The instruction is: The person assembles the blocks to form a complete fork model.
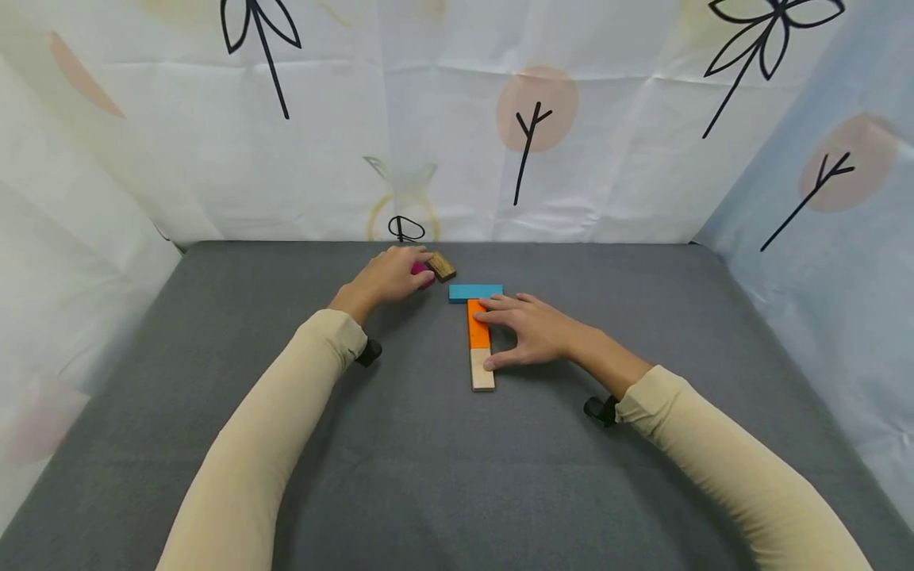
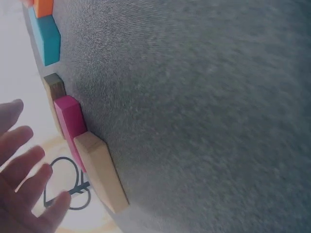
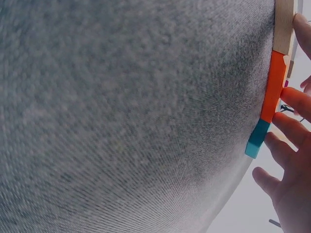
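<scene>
My left hand [image 1: 389, 274] reaches to the far side of the table, its fingers loosely spread over a magenta block [image 2: 72, 119]. In the left wrist view that block lies between a brown wooden block [image 2: 54, 87] and a pale wooden block [image 2: 103, 170]. My right hand [image 1: 531, 329], palm down with fingers spread, rests along an orange block [image 1: 478, 333]. Its thumb is at a second pale wooden block [image 1: 481, 374], and fingertips come near a turquoise block [image 1: 474, 293]. The orange and pale blocks stand end to end, with the turquoise one lying crosswise at their far end.
A dark grey cloth [image 1: 414, 476] covers the table. White printed curtains [image 1: 457, 119] enclose its back and both sides, with the far table edge just behind the brown block. Dark wrist straps [image 1: 602, 410] sit under both sleeves.
</scene>
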`<state>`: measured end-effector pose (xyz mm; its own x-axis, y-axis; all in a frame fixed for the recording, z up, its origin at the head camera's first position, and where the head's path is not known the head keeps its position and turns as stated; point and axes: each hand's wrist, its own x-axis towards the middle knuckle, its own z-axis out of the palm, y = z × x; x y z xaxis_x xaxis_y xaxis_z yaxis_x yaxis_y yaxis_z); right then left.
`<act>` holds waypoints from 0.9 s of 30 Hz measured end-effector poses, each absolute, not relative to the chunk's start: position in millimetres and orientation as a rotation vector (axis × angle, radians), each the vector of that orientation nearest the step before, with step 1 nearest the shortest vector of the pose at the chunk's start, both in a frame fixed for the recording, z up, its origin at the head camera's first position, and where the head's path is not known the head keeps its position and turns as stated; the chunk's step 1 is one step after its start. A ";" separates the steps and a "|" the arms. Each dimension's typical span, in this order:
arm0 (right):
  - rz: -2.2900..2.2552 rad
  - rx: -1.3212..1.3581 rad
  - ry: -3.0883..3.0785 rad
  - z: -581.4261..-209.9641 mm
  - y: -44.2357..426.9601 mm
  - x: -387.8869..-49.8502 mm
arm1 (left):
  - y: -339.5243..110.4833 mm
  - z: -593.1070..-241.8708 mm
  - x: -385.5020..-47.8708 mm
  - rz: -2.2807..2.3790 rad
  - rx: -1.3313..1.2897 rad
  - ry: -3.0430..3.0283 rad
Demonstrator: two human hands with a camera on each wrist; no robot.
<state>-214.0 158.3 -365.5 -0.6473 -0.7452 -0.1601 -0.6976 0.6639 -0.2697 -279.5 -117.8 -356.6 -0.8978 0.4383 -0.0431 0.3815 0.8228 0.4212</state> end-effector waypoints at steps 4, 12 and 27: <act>-0.266 -1.152 2.624 -365.9 158.2 -214.3 | -113.8 -358.8 -283.2 0.569 0.572 2.886; -0.257 -1.113 2.614 -364.0 157.4 -215.5 | -108.5 -369.8 -287.3 0.393 0.626 2.847; -0.299 -1.113 2.621 -366.1 158.5 -214.5 | -100.9 -364.6 -286.6 0.353 0.637 2.796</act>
<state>-214.5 158.5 -366.1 -0.6651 -0.7268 -0.1716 -0.6694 0.6821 -0.2942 -286.6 -100.9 -364.6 -0.8725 0.4506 -0.1888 0.3895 0.8748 0.2880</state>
